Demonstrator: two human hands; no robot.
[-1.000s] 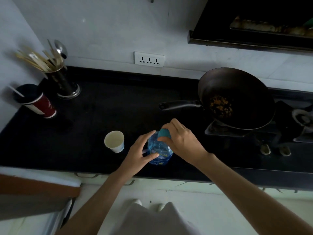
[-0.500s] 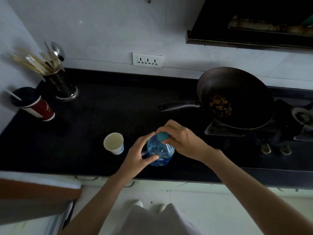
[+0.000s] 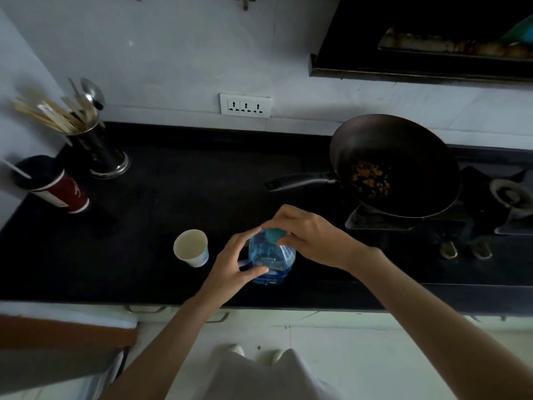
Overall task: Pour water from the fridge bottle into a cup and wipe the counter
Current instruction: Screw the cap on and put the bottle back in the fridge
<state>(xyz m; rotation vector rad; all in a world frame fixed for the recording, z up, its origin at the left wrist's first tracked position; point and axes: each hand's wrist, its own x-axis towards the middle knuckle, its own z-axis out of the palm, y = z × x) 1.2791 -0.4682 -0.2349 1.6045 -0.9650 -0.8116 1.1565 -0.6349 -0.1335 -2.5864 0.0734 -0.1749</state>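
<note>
Little has moved since a second ago: the right hand (image 3: 313,236) still pinches the teal cap (image 3: 274,235) atop the upright bottle (image 3: 271,259), the left hand (image 3: 235,264) steadies its side, and the empty cup (image 3: 191,247) stands just left.

Clear plastic, matt black stone

My bottle (image 3: 272,259) is glossy see-through blue plastic; the cup (image 3: 191,248) looks like matt paper, the counter (image 3: 178,194) dull and dark.
</note>
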